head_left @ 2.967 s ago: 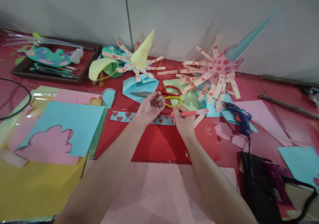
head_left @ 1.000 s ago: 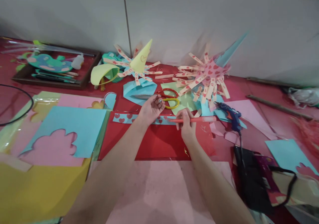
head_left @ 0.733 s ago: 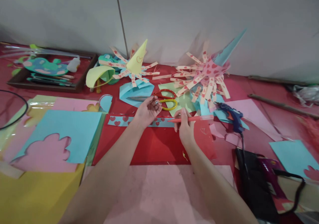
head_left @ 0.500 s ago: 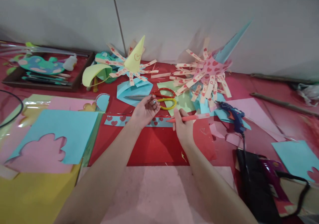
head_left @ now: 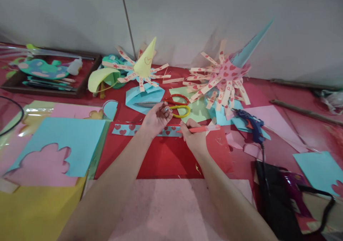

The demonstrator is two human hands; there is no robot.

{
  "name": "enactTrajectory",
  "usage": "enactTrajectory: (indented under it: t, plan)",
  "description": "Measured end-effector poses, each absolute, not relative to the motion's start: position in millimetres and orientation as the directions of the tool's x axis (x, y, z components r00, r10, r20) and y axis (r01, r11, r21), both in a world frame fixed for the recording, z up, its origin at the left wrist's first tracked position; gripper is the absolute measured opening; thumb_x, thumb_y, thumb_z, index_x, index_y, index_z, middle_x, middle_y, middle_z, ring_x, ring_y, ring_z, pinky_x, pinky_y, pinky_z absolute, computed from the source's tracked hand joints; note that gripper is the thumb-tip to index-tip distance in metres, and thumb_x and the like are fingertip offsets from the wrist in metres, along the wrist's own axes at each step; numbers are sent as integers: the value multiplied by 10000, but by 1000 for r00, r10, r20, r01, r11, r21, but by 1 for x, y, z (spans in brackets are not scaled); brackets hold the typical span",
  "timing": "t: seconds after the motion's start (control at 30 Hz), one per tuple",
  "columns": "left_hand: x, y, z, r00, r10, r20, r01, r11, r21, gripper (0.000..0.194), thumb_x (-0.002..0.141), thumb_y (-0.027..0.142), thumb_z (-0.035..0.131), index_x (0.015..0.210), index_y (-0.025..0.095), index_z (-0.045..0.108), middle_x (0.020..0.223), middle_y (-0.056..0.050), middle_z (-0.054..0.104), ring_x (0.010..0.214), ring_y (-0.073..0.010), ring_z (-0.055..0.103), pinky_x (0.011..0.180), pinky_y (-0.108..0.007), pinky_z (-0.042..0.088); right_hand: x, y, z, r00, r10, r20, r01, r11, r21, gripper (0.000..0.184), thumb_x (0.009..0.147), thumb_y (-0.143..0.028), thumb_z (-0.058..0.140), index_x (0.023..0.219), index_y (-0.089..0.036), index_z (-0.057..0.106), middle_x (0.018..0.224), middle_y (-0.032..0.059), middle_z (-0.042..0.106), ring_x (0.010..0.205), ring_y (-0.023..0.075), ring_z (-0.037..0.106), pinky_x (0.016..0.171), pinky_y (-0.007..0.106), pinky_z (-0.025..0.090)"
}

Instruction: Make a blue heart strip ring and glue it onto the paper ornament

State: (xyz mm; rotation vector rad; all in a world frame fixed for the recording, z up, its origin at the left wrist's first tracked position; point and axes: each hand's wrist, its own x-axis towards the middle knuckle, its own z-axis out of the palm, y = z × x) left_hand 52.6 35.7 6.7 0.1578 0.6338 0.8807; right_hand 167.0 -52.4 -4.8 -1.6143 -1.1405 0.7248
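My right hand (head_left: 193, 138) is closed round a red marker pen (head_left: 205, 128), whose tip points left at the end of a light blue paper strip (head_left: 128, 129) printed with red hearts. My left hand (head_left: 155, 119) rests on that strip with its fingers curled, pressing it down onto a red sheet (head_left: 166, 155). Just beyond my left fingertips lie scissors (head_left: 179, 104) with red and yellow handles.
Two paper cone-and-strip crafts stand at the back, one yellow (head_left: 143, 64), one pink with a blue cone (head_left: 227, 75). A blue glue gun (head_left: 250, 125) and black bag (head_left: 278, 198) are at right. Blue (head_left: 64, 141), pink and yellow sheets lie left; a brown tray (head_left: 50, 80) sits far left.
My right hand has shifted slightly left along the strip with the marker. My left hand stays pressed on the strip. The view has drifted a little.
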Motion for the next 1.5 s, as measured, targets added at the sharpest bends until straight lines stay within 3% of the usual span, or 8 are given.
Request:
enactTrajectory:
  t: [0.5,0.9,1.27,1.5]
  plan:
    - [53,35,6,479,748,-460,-680,648,345,251,870,135,404,677,129,564,507,18,527,495,-70,550,556,-178,473,166,-54,-2,376,923,78,374,-74,-924,356,808,-325,479,529,-222,283,431,-74,367,379,72,382,392,195,324]
    - [54,35,6,473,745,-470,-667,651,362,231,864,144,417,681,143,559,502,23,521,499,-66,545,570,-172,468,167,-53,-5,370,927,60,350,-79,-934,401,821,-402,509,539,-225,285,415,-72,361,428,106,501,417,207,341]
    - [54,34,9,466,746,-476,-669,649,362,217,849,128,430,674,137,558,506,22,532,485,-66,544,555,-175,467,167,-53,-6,320,946,59,359,-63,-931,396,820,-409,515,540,-224,304,416,-70,377,419,92,432,451,218,365]
    - [54,35,7,465,749,-472,-671,646,363,206,841,126,435,676,140,558,497,25,526,483,-68,543,550,-178,472,167,-52,-7,339,936,88,377,-49,-925,373,783,-357,502,521,-223,274,443,-65,324,438,84,347,440,215,312]
